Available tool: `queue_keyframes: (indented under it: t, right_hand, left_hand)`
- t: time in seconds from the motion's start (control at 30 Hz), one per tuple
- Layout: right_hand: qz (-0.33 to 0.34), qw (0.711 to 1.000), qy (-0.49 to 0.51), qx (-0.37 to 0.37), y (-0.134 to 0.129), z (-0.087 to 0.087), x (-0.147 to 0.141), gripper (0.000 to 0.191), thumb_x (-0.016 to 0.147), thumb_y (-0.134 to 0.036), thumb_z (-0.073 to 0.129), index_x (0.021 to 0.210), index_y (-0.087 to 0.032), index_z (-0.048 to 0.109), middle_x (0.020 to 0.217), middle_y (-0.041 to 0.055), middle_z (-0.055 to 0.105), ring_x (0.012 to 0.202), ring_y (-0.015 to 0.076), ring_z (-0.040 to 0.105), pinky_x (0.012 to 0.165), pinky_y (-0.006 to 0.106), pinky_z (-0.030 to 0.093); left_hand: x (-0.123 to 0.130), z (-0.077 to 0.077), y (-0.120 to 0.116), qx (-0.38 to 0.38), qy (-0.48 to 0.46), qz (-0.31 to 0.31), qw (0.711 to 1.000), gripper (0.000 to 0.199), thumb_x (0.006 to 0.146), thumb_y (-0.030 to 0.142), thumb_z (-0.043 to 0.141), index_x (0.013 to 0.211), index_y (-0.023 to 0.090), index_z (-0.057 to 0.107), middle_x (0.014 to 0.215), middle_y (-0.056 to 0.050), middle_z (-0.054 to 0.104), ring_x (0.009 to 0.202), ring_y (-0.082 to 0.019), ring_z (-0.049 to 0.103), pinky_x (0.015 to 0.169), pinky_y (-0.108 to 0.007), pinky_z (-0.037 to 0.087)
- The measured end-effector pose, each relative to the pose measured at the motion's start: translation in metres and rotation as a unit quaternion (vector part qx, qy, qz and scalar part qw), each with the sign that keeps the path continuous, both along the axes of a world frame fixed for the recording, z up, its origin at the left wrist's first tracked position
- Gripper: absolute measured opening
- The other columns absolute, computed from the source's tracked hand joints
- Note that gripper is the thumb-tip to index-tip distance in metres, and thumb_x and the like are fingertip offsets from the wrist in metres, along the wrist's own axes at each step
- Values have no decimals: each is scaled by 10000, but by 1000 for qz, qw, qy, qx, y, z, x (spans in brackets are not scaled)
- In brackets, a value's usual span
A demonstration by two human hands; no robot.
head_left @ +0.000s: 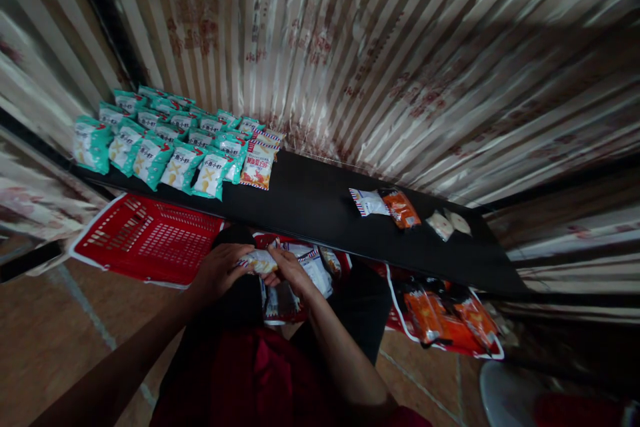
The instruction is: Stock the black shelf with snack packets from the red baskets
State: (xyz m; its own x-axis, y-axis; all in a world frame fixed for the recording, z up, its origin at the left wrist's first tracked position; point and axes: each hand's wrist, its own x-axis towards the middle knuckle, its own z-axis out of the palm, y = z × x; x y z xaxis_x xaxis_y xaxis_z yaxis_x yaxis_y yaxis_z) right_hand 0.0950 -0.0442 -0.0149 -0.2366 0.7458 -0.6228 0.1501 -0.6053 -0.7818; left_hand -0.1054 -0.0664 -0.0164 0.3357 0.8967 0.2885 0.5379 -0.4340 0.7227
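Note:
Between my two hands, above my lap, is a small white and yellow snack packet (261, 261). My left hand (220, 269) grips its left end. At the right end, the fingers of my right hand (289, 265) are closed on the packet. Just beneath my hands, a red basket (280, 317) holds white and silver packets (316, 273). On the black shelf (310, 200) ahead, several teal packets (180, 165) stand in rows at the left, beside red and white striped packets (258, 163).
Farther right on the shelf lie a white packet (371, 202), an orange packet (401, 208) and two pale round items (440, 225). A red basket (150, 233) sits at left; another (463, 340) holds orange packets. Striped curtains (320, 47) hang behind.

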Motion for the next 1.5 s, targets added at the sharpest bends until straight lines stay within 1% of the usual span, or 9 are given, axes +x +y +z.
queue_keyframes:
  t: [0.1, 0.27, 0.4, 0.53, 0.73, 1.0, 1.17, 1.37, 1.5]
  right_hand:
    - [10, 999, -28, 40, 2, -3, 4, 557, 749, -695, 458, 816, -170, 634, 617, 36, 659, 497, 136, 598, 463, 230, 446]
    - [35, 970, -148, 192, 3, -1, 10, 490, 786, -637, 459, 730, -202, 676, 744, 39, 674, 762, 194, 612, 689, 280, 454]
    - [38, 960, -102, 259, 2, 7, 10, 456, 828, -599, 415, 895, -243, 692, 871, 22, 683, 917, 212, 593, 817, 308, 436]
    - [89, 960, -48, 263, -2, 16, 9, 471, 856, -574, 382, 1049, -249, 663, 914, 16, 686, 927, 219, 599, 821, 323, 443]
    - [139, 949, -71, 275, -4, 22, 9, 450, 791, -490, 565, 1170, -250, 601, 991, 16, 679, 890, 219, 610, 812, 319, 449]
    - [84, 966, -55, 240, -4, 5, 7, 393, 762, -496, 588, 1010, -198, 656, 839, 6, 672, 753, 178, 598, 696, 275, 465]
    - [54, 972, -42, 225, -4, -5, 4, 388, 750, -491, 601, 972, -176, 653, 805, 2, 659, 732, 163, 583, 667, 262, 456]
    - [-16, 982, 50, 181, -5, -9, -1, 421, 724, -520, 618, 940, -159, 646, 821, 13, 680, 701, 158, 597, 676, 274, 460]
    - [-56, 982, 71, 169, -2, -7, -4, 445, 702, -530, 638, 943, -156, 654, 804, 18, 691, 672, 156, 600, 663, 275, 459]
  left_hand:
    - [0, 3, 7, -21, -4, 8, 1000, 294, 809, 328, 576, 1079, 224, 621, 1077, -64, 678, 1017, -205, 611, 919, -346, 444]
    - [3, 16, 18, -73, 25, 4, 997, 286, 788, 373, 580, 1031, 238, 648, 1027, -55, 691, 978, -212, 618, 910, -326, 435]
    - [6, 20, 25, -85, 29, 15, 996, 295, 775, 396, 576, 1007, 230, 649, 987, -63, 694, 914, -214, 631, 850, -313, 453]
    - [7, 17, 32, -111, 24, 34, 993, 285, 746, 409, 592, 966, 239, 653, 920, -63, 695, 849, -216, 634, 787, -294, 453]
    - [8, 25, 41, -141, 67, 15, 988, 248, 769, 427, 563, 887, 228, 655, 791, -49, 671, 723, -198, 616, 667, -252, 413]
    - [11, 39, 51, -202, 68, -5, 977, 263, 750, 471, 556, 791, 223, 633, 673, -4, 643, 610, -166, 565, 573, -228, 344]
    - [8, 39, 57, -237, 31, -41, 970, 337, 743, 523, 540, 770, 196, 616, 645, 13, 627, 590, -145, 542, 540, -213, 344]
    - [0, 34, 62, -306, -85, -74, 945, 412, 752, 521, 535, 919, 156, 625, 796, -5, 665, 720, -168, 594, 619, -230, 436]
    - [-1, 32, 59, -351, -184, -37, 917, 450, 730, 497, 584, 1010, 146, 616, 926, -41, 683, 843, -212, 622, 729, -283, 478]
